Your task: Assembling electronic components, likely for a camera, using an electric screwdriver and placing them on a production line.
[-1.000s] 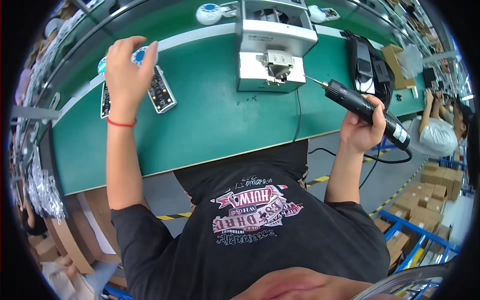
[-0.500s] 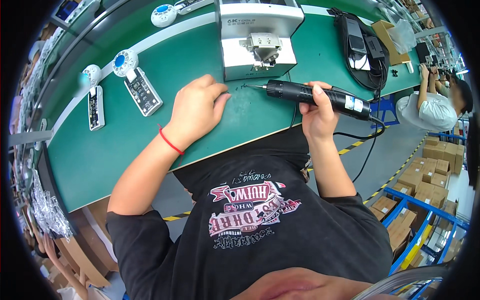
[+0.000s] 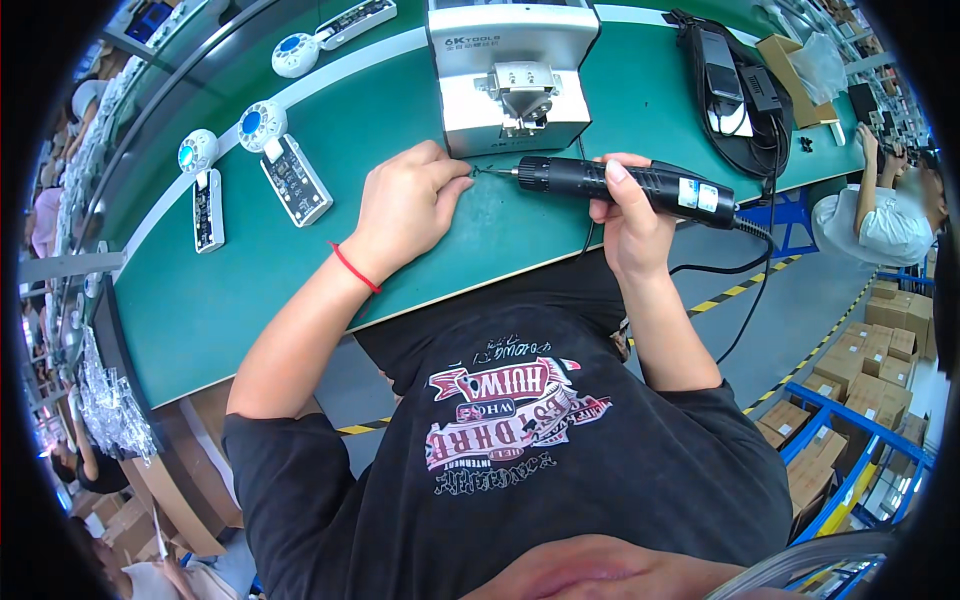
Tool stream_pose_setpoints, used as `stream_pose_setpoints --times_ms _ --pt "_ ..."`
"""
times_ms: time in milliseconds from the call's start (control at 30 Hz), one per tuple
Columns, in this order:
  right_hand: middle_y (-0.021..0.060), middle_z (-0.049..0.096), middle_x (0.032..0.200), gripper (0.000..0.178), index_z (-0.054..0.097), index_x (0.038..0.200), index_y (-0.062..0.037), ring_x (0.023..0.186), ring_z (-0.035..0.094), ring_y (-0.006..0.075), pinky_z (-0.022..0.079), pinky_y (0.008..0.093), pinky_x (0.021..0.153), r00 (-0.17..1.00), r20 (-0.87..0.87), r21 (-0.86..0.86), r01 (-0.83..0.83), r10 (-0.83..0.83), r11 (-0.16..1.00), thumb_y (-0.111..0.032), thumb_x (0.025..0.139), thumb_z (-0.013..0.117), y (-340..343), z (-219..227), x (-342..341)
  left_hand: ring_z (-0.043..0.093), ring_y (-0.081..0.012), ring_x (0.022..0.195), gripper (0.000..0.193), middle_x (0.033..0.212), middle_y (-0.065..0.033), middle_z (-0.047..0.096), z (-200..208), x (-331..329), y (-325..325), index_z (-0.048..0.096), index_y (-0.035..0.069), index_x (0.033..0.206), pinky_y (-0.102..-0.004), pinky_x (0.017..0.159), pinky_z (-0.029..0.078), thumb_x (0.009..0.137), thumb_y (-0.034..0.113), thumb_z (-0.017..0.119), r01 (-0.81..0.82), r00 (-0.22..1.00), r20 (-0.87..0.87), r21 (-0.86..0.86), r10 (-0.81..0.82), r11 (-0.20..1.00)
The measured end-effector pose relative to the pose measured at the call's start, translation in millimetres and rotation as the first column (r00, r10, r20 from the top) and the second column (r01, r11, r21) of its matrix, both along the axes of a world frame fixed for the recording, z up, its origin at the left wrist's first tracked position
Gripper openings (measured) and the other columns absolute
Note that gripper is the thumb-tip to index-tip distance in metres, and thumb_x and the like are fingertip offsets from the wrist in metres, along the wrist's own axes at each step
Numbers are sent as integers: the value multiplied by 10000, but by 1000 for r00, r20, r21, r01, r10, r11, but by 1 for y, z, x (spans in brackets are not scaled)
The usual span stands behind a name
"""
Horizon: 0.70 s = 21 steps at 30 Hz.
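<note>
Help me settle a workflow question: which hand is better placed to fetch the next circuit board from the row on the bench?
Probably the left. The left hand rests on the green bench, nearer the circuit board. The right hand is wrapped around the electric screwdriver, on the far side from the boards.

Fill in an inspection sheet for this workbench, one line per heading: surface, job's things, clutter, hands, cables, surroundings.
Surface: green bench mat.
Job's things: black electric screwdriver, tip pointing at the left fingertips; grey screw feeder behind.
Clutter: two circuit boards, round white-and-blue parts, black pouch.
Hands: left hand pinching near the tip; right hand gripping the screwdriver.
Cables: black cord hanging off the bench edge.
Surroundings: cardboard boxes, a co-worker on the right.
</note>
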State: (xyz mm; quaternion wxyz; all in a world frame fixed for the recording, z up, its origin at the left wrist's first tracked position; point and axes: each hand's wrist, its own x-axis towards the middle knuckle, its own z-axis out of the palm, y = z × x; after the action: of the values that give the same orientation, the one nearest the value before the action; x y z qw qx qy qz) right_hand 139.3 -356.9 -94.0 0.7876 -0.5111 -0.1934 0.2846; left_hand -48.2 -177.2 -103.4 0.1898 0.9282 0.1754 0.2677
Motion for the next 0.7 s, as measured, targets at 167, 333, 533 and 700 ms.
stream_pose_setpoints --times_ms 167,333,533,700 --pt "90 671 809 182 712 1067 2 567 574 129 454 234 526 999 39 -30 -30 31 999 -98 917 742 1 1 -4 589 -210 652 117 877 -47 660 -1 0 -1 787 25 950 -311 632 487 839 42 757 -6 1000 2 -5 6 1000" --pt "116 686 876 201 708 1093 6 573 566 137 447 236 531 996 72 -58 -51 55 997 -116 934 718 1 -1 -6 605 -224 666 113 867 -49 656 -1 0 -1 790 35 947 -320 643 498 843 59 753 -7 1000 5 -32 7 999" --pt "131 696 905 205 708 1091 6 569 567 141 446 229 528 998 42 -35 -53 55 998 -125 934 712 1 -3 -4 609 -228 669 106 852 -49 649 2 -6 6 790 44 942 -324 648 502 846 53 743 14 997 77 -167 -1 986" --pt "149 700 941 222 705 1101 3 575 564 141 442 223 522 999 38 -3 -36 36 999 -153 943 688 2 6 -4 594 -218 653 104 847 -51 645 7 -19 21 783 42 939 -323 635 490 847 29 735 -25 994 99 -294 56 955"
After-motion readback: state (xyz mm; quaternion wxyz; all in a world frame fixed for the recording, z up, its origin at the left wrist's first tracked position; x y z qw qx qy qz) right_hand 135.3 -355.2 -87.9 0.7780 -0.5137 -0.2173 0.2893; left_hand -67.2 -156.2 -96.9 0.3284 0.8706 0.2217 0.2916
